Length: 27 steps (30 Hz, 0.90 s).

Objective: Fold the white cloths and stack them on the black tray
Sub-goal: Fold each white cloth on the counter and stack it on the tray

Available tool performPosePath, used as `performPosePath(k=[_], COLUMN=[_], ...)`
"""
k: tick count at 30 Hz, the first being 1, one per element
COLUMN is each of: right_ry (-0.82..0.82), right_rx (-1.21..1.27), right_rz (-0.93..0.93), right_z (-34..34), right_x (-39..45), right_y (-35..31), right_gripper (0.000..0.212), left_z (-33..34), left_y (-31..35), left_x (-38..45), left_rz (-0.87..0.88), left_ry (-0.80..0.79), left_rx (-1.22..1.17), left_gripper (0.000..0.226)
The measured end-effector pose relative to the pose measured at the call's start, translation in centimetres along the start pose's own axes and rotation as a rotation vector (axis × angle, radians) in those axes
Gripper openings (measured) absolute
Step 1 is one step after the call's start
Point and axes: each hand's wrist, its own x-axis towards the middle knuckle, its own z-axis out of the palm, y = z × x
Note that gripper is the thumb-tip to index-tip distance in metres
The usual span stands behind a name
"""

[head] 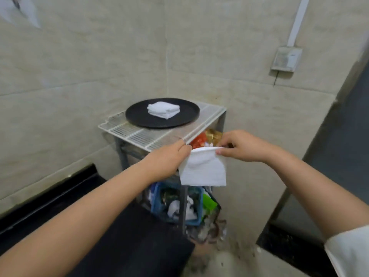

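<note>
Black tray (139, 118) on white wire rack (127, 134), far left; folded cloth stack (163, 109) near tray centre. Left hand (167, 158) pinches left top corner of white cloth (203, 170). Cloth hangs in air before rack edge, top edge running left-right, body drooping down. Right hand (241, 146) pinches right top corner. Below: blue basket (157, 204) with clutter. Wall box (285, 58) upper right.

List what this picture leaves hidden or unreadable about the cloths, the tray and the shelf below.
- Head view: the number of cloths in the folded stack on the black tray is too small to count.
- Held cloth: its top corners are hidden by the left hand and right hand.
- Lower shelf clutter: blurred, partly hidden by the cloth.
</note>
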Motion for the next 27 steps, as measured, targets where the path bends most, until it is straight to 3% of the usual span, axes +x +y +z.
performPosePath(k=[3, 5, 9, 12, 17, 18, 21, 24, 27], right_ry=[0.032, 0.033, 0.009, 0.05, 0.285, 0.3, 0.241, 0.12, -0.006], right_rx=[0.077, 0.172, 0.327, 0.369, 0.197, 0.188, 0.09, 0.02, -0.079], right_rz=[0.023, 0.039, 0.025, -0.047, -0.316, -0.36, -0.491, -0.589, -0.687], right_z=[-2.6, -3.8, -4.9, -5.6, -5.4, -4.6, -0.6, 4.0, 7.2], right_x=[6.5, 10.7, 19.7, 26.9, 39.1, 41.0, 45.4, 47.0, 47.4], right_y=[2.8, 4.5, 7.4, 8.7, 10.3, 10.6, 12.7, 15.5, 17.6], right_gripper=[0.023, 0.016, 0.011, 0.016, 0.022, 0.024, 0.027, 0.022, 0.016], left_z=[-1.1, -1.4, -1.7, -1.4, 0.4, 1.3, 5.2, 9.3, 11.8], left_y=[-3.9, -6.5, -11.2, -15.5, -21.4, -22.1, -22.9, -22.0, -21.7], left_x=[5.3, 8.4, 13.7, 17.4, 22.4, 22.9, 23.5, 23.4, 23.0], left_rz=[-0.095, -0.163, -0.316, -0.493, -0.767, -0.808, -0.905, -0.8, -0.749], left_ry=[0.011, 0.049, 0.055, 0.187, 0.485, 0.487, 0.205, -0.081, -0.196], left_rx=[0.007, -0.11, -0.25, -0.254, -0.124, -0.084, 0.059, 0.138, 0.231], left_gripper=[0.039, 0.027, 0.025, 0.027, 0.037, 0.037, 0.037, 0.033, 0.043])
